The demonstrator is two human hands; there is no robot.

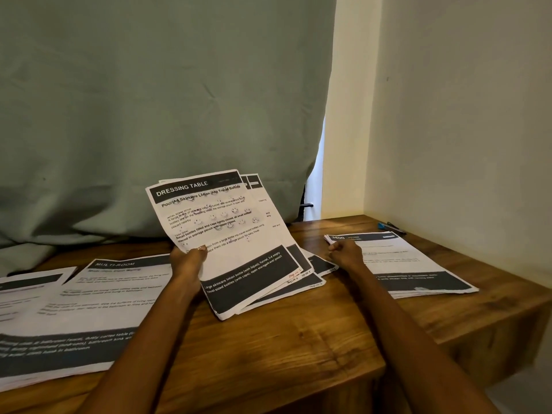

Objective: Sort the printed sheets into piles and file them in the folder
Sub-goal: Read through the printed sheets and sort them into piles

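On the table, 2 piles lie left, 1 pile right; between them a fanned sheaf (lower edge on the wood). Behind the right pile, a pen.

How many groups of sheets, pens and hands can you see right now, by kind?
Held fan of sheets: 1
Paper piles on the table: 3 (MULTI-ROOM pile, far-left pile, right pile)
Pens: 1
Hands: 2 (left hand, right hand)
Total: 7
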